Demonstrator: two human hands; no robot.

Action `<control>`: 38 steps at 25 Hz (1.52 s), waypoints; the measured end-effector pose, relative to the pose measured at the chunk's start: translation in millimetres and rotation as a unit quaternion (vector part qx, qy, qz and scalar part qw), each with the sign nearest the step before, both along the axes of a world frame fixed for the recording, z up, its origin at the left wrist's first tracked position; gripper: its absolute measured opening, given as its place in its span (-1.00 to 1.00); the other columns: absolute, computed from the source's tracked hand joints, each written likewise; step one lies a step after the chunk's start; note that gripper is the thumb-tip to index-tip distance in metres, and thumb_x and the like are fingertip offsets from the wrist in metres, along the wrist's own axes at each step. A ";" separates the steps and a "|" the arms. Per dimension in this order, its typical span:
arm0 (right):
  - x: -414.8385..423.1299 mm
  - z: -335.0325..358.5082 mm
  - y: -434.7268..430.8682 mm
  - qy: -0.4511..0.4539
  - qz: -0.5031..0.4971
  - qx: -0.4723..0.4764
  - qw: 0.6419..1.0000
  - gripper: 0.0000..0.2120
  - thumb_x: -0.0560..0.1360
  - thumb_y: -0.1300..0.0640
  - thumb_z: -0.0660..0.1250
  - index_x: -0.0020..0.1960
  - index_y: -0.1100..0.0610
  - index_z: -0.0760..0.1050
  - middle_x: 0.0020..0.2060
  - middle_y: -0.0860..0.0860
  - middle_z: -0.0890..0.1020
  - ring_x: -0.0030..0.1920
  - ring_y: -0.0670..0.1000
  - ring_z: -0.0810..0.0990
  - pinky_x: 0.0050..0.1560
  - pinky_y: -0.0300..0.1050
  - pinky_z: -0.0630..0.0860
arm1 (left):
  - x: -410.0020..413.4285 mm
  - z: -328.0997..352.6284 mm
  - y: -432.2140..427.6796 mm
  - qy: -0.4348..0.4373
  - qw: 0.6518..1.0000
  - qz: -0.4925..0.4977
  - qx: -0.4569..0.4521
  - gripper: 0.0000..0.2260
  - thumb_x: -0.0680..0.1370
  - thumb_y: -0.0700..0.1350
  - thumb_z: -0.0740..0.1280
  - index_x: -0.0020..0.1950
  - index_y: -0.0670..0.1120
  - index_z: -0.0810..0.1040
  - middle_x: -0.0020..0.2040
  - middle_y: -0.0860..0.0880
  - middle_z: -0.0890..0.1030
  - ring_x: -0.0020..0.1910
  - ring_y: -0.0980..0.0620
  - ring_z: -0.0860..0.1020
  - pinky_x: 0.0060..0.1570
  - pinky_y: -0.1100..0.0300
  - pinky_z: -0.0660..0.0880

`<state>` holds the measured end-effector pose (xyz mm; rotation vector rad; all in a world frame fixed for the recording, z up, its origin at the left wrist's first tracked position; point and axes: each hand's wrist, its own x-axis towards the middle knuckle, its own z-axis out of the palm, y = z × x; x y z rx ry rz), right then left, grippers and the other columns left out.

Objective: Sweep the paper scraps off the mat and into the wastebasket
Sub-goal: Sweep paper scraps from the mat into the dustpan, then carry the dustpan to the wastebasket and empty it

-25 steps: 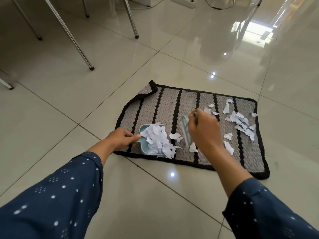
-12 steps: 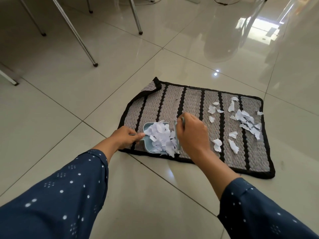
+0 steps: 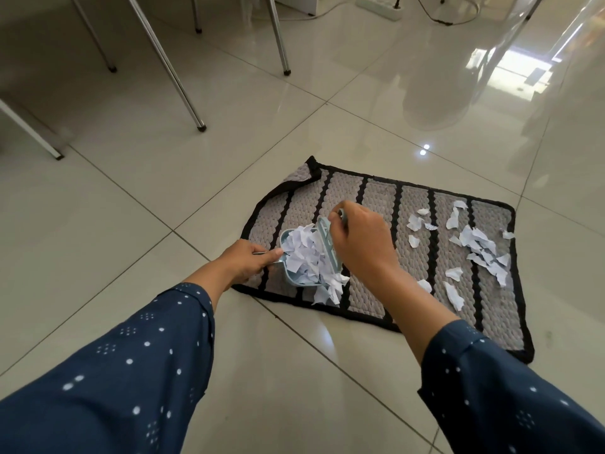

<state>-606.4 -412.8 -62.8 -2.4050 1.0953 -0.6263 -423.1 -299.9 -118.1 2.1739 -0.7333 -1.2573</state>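
Left hand (image 3: 246, 261) grips a heaped dustpan (image 3: 294, 257); right hand (image 3: 361, 245) clutches the brush (image 3: 329, 244). Scraps (image 3: 474, 244) remain at the mat's (image 3: 370, 198) right; no wastebasket visible.

Both arms reach forward over the mat (image 3: 366, 204): left hand (image 3: 245, 260) clenched at its near-left edge, right hand (image 3: 360, 244) fisted just beside.

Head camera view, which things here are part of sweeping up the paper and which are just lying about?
Part of the job: mat, paper scraps, dustpan, hand brush, left hand, right hand.

Just lying about: power strip, metal furniture legs.
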 end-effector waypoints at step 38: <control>685.8 212.7 214.3 -0.057 0.226 0.009 0.972 -0.76 0.58 0.06 0.19 -0.11 0.15 0.56 -0.29 0.08 0.68 -0.22 0.08 0.66 -0.13 0.04 0.63 | 593.4 214.8 305.3 -0.025 0.956 0.280 -0.085 -0.67 0.50 0.13 0.39 -0.22 -0.13 0.63 -0.46 0.02 0.30 -0.50 0.10 0.15 -0.53 0.27 0.12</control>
